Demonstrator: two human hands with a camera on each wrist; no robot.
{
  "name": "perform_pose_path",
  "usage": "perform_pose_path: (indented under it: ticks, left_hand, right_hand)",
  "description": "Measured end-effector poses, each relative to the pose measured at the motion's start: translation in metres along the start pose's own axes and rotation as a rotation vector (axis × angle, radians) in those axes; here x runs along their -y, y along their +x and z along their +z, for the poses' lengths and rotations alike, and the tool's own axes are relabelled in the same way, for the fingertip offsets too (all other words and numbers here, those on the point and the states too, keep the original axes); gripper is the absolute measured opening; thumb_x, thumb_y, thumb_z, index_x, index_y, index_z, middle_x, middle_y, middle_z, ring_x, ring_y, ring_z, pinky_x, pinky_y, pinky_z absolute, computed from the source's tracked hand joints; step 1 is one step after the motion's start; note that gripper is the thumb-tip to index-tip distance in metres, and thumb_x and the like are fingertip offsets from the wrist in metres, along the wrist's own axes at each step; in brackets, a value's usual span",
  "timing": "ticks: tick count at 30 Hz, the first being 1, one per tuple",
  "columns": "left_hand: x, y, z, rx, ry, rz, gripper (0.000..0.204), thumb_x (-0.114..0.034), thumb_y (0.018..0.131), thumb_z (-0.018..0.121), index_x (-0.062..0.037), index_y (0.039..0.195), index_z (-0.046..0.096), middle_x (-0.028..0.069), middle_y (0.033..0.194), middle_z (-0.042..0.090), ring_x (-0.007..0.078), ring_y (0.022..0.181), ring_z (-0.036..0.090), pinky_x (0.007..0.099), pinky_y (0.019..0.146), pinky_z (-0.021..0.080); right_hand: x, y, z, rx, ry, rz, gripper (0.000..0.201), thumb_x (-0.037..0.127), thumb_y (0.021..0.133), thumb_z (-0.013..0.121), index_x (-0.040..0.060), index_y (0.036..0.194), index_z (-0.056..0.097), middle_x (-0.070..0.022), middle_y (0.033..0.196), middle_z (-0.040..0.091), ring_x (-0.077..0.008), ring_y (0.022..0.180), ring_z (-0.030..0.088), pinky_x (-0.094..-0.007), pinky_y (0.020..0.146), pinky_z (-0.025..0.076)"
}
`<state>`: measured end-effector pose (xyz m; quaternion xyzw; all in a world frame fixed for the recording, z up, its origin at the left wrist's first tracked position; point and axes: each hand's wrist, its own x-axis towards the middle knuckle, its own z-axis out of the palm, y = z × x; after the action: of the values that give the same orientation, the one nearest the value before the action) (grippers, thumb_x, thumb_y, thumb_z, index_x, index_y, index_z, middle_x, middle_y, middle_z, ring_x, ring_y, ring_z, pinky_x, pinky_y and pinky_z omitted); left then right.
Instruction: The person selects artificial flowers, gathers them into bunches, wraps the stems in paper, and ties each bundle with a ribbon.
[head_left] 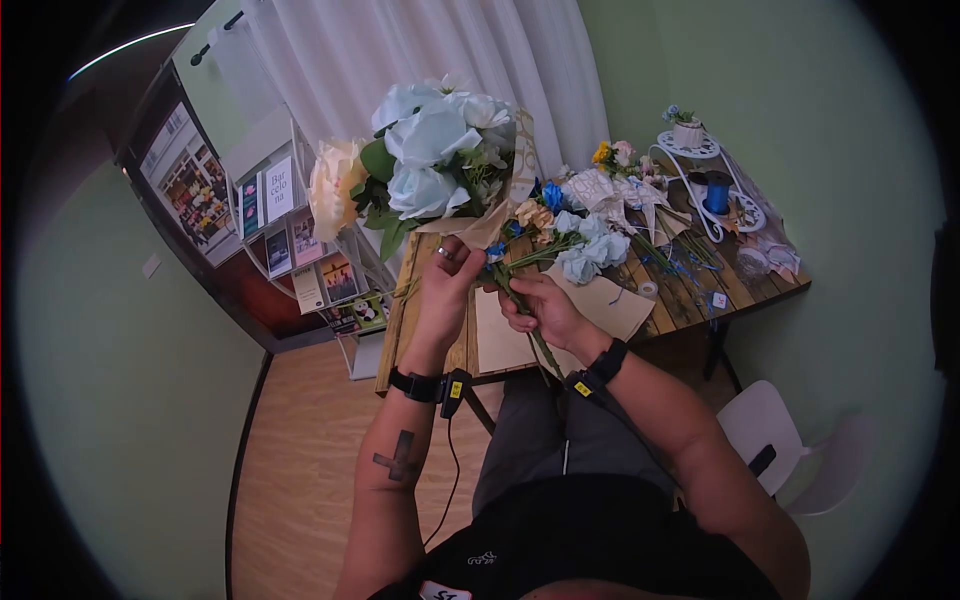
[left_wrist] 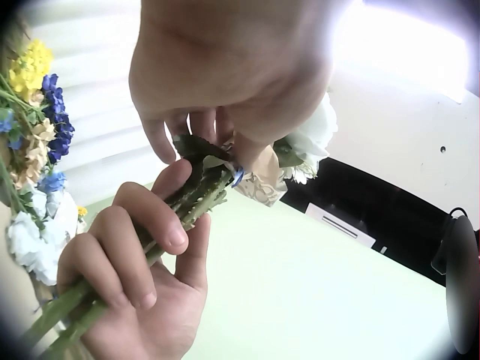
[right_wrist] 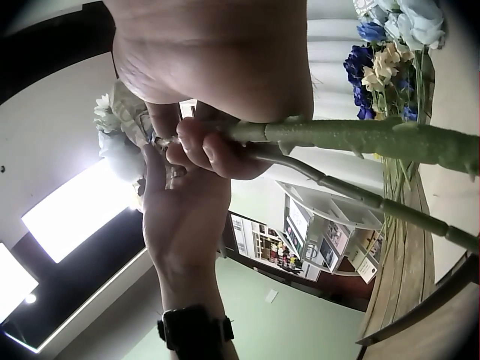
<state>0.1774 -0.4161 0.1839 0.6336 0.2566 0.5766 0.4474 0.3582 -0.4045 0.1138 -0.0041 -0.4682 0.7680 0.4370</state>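
A bouquet (head_left: 430, 150) of pale blue roses, a cream flower and green leaves tilts up to the left, its neck wrapped in brown and patterned paper (left_wrist: 264, 180). My left hand (head_left: 447, 287) holds it at the neck, thumb and fingers around the base of the wrapping. A bit of blue ribbon (left_wrist: 238, 177) shows there beside the thumb. Just below, my right hand (head_left: 548, 308) grips the green stems (right_wrist: 375, 141), fingers curled round them. The stems run down past the right wrist toward my lap.
On the wooden table (head_left: 460, 345) lie brown paper sheets (head_left: 600, 305), pale blue flowers (head_left: 590, 250) and wrapped bunches (head_left: 610, 190). A blue ribbon spool (head_left: 716, 195) sits by a white stand (head_left: 690, 145). A magazine rack (head_left: 290, 230) stands left, a white chair (head_left: 765, 430) right.
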Motion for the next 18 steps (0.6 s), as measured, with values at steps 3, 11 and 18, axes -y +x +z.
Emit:
perform_pose_path:
  ticks: [3,11,18]
  left_hand:
    - [0.008,0.0,0.005,-0.064,0.007,0.034,0.017,-0.014,0.097,0.069,-0.0046,0.103,0.056,-0.0002,0.095,0.062,0.0077,0.09,0.058,0.0248,0.082,0.046]
    - [0.022,0.013,0.015,-0.329,0.064,0.065,0.025,-0.013,0.09,0.079,-0.0015,0.101,0.059,0.0011,0.095,0.061,0.009,0.087,0.056,0.0252,0.08,0.047]
    - [0.056,0.05,0.018,-0.343,0.007,0.065,0.032,-0.011,0.088,0.08,0.0018,0.109,0.061,0.0017,0.098,0.061,0.0102,0.091,0.057,0.0241,0.082,0.046]
  right_hand:
    - [-0.001,-0.003,-0.003,-0.063,-0.11,0.0,0.038,0.029,0.106,0.048,-0.0035,0.12,0.062,-0.0059,0.085,0.061,-0.0115,0.054,0.049,-0.0242,0.054,0.04]
    - [-0.025,-0.024,-0.013,-0.402,-0.66,-0.241,0.027,0.012,0.102,0.06,-0.0054,0.122,0.064,-0.006,0.098,0.068,-0.0123,0.089,0.065,-0.0272,0.078,0.051]
    - [-0.012,-0.009,-0.034,-0.521,-0.974,-0.237,0.015,0.009,0.1,0.06,-0.0045,0.102,0.068,-0.0069,0.082,0.062,-0.0127,0.076,0.062,-0.0273,0.068,0.046]
